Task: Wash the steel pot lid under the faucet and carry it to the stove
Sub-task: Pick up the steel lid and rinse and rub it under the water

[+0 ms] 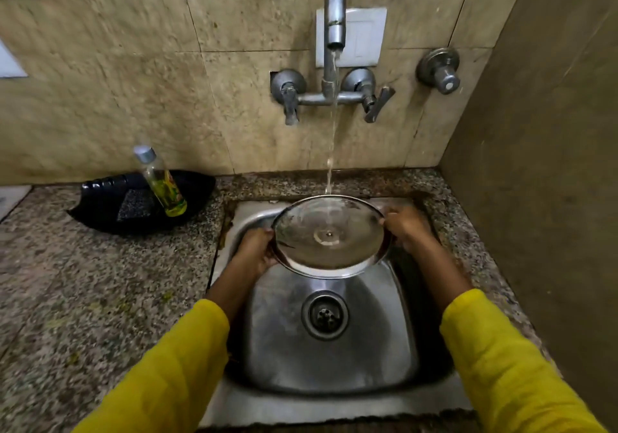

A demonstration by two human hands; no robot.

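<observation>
Steel lid (329,237) under faucet (335,14) stream, both hands' fingers (264,258) clamped on rim, fingertips hidden behind lid, hands blurred.

the steel pot lid (329,236) is being held by both hands, left hand (255,251) and right hand (406,227), under the faucet (335,7) stream over the sink (334,359).

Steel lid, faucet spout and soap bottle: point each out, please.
steel lid (329,237), head view, centre of its wet face.
faucet spout (335,33), head view, lower end of the pipe.
soap bottle (164,183), head view, clear body.
</observation>
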